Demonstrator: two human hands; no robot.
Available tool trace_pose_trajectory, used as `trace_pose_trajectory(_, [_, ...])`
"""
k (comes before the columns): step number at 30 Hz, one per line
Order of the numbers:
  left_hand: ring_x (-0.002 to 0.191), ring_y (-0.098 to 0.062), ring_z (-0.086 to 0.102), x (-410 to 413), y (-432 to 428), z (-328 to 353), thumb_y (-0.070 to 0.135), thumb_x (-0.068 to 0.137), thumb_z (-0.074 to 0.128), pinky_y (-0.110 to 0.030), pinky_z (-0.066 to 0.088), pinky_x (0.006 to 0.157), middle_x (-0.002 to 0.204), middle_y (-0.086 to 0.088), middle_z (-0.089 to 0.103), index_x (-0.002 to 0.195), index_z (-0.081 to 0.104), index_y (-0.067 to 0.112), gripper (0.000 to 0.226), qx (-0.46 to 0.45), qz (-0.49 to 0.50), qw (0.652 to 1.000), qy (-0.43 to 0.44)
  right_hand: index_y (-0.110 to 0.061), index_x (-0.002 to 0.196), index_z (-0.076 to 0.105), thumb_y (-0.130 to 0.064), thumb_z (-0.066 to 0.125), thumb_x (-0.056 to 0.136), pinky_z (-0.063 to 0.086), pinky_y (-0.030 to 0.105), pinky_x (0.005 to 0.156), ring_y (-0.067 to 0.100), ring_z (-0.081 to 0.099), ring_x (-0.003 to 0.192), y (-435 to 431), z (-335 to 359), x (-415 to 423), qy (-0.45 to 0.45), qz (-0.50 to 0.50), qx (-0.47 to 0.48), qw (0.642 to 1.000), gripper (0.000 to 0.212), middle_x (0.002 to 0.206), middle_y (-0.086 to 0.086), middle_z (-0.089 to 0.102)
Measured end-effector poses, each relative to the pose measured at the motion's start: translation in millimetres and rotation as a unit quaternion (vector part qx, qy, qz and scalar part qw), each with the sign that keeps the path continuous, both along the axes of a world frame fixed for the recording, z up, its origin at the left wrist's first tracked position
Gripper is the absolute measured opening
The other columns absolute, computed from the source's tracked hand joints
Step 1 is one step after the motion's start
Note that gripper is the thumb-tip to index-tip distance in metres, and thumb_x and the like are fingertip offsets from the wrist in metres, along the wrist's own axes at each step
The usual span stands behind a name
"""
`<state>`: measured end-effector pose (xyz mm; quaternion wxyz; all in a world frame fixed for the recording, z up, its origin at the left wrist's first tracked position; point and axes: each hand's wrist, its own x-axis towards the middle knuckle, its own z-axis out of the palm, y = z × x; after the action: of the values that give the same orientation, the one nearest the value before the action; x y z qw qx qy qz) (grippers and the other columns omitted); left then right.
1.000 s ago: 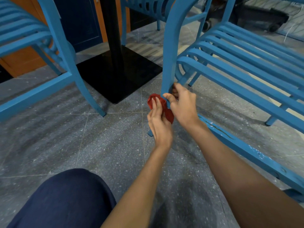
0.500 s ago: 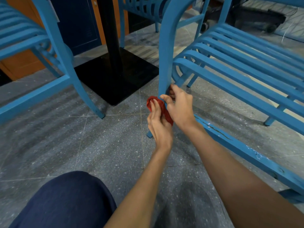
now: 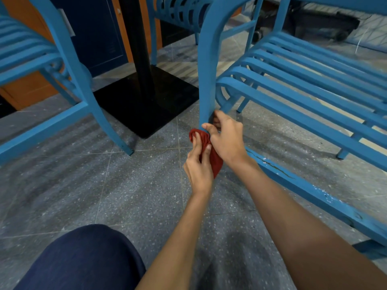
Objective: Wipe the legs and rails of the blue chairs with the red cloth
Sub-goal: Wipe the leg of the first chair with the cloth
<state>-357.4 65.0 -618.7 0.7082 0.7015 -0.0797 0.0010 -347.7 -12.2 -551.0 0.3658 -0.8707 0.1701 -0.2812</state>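
The red cloth (image 3: 216, 163) is bunched round the lower end of the blue chair leg (image 3: 206, 80). The left hand (image 3: 198, 168) grips the cloth from the leg's left side. The right hand (image 3: 228, 139) clasps the leg just above it, thumb touching the cloth.

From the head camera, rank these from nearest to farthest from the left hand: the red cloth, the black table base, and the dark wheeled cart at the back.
1. red cloth: held by the left hand against the chair leg.
2. black table base: on the floor, ahead and to the left.
3. dark wheeled cart: far back, on the right.
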Motion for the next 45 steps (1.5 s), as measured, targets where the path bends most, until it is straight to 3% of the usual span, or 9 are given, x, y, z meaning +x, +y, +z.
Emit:
trace_pose_trajectory(5, [0.122,0.003,0.044,-5,-6,13,0.019,0.091,0.06,-0.006,0.032,0.097,0.13,0.018,0.051,0.132,0.051,0.017,0.042,-0.029,0.047,0.998,-0.036,-0.005,0.103,0.064,-0.014,0.068,0.087,0.051,0.022,0.086,0.015,0.067,0.092,-2,1,0,0.005,0.005,0.011,1.0,0.019,0.097,0.007,0.071])
trace_pose_trajectory(10, [0.124,0.002,0.043,1,-4,-10,0.017,0.087,0.065,-0.021,0.034,0.109,0.133,0.002,0.054,0.13,0.053,0.011,0.045,-0.031,0.041,0.997,0.049,-0.005,0.103,0.064,-0.014,0.067,0.088,0.045,0.004,0.075,0.013,0.066,0.089,-2,1,1,0.011,-0.004,0.017,1.0,0.018,0.095,0.007,0.071])
trace_pose_trajectory(13, [0.119,0.006,0.04,-2,-5,-12,0.017,0.089,0.063,-0.007,0.03,0.103,0.135,-0.001,0.053,0.132,0.05,0.008,0.045,0.005,0.047,0.996,0.071,-0.006,0.104,0.064,-0.015,0.067,0.088,0.042,-0.001,0.072,0.012,0.065,0.089,-1,1,0,0.014,-0.003,0.021,1.0,0.018,0.096,0.006,0.07])
trace_pose_trajectory(23, [0.117,-0.008,0.049,0,-11,16,0.014,0.091,0.059,-0.014,0.039,0.098,0.131,0.004,0.058,0.132,0.052,0.017,0.042,-0.017,0.074,0.997,-0.03,-0.005,0.098,0.065,-0.01,0.068,0.087,0.04,-0.003,0.072,0.002,0.063,0.08,5,5,-3,-0.006,-0.006,0.033,0.999,0.012,0.09,0.002,0.071])
trace_pose_trajectory(27, [0.121,-0.009,0.048,2,-7,-1,0.011,0.091,0.059,-0.019,0.039,0.102,0.134,0.002,0.055,0.134,0.05,0.015,0.044,-0.008,0.049,0.999,-0.002,-0.007,0.1,0.065,-0.012,0.067,0.087,0.044,0.001,0.073,0.006,0.065,0.083,7,3,-2,-0.009,-0.022,0.024,0.999,0.014,0.091,0.004,0.071])
trace_pose_trajectory(31, [0.122,-0.012,0.049,3,-3,-6,0.014,0.092,0.058,-0.001,0.031,0.094,0.133,-0.001,0.056,0.133,0.05,0.011,0.042,0.027,0.03,0.999,-0.013,-0.007,0.102,0.065,-0.014,0.066,0.088,0.048,0.01,0.076,0.01,0.065,0.085,12,1,-1,-0.012,-0.043,0.008,0.999,0.015,0.091,0.004,0.071])
trace_pose_trajectory(34, [0.111,-0.017,0.058,4,-4,7,0.015,0.091,0.06,-0.013,0.041,0.093,0.126,-0.001,0.062,0.13,0.056,0.012,0.039,0.016,0.052,0.997,-0.047,-0.007,0.1,0.066,-0.014,0.067,0.087,0.05,0.016,0.076,0.014,0.066,0.084,13,0,-1,-0.008,-0.054,-0.009,0.998,0.015,0.09,0.006,0.071])
trace_pose_trajectory(40, [0.112,-0.011,0.056,8,-8,16,0.01,0.089,0.06,-0.005,0.036,0.09,0.125,-0.001,0.062,0.127,0.057,0.011,0.038,-0.043,0.073,0.996,-0.041,-0.005,0.099,0.066,-0.016,0.067,0.087,0.051,0.023,0.08,0.014,0.066,0.084,12,-4,0,-0.014,-0.06,-0.029,0.998,0.017,0.09,0.006,0.07])
trace_pose_trajectory(45, [0.111,0.011,0.044,17,-3,-6,0.01,0.088,0.063,-0.003,0.032,0.092,0.128,-0.001,0.059,0.127,0.056,0.008,0.04,-0.014,0.066,0.997,-0.042,-0.003,0.095,0.064,-0.013,0.068,0.085,0.049,0.024,0.078,0.018,0.065,0.083,9,-5,4,-0.016,-0.057,-0.042,0.997,0.014,0.089,0.009,0.07])
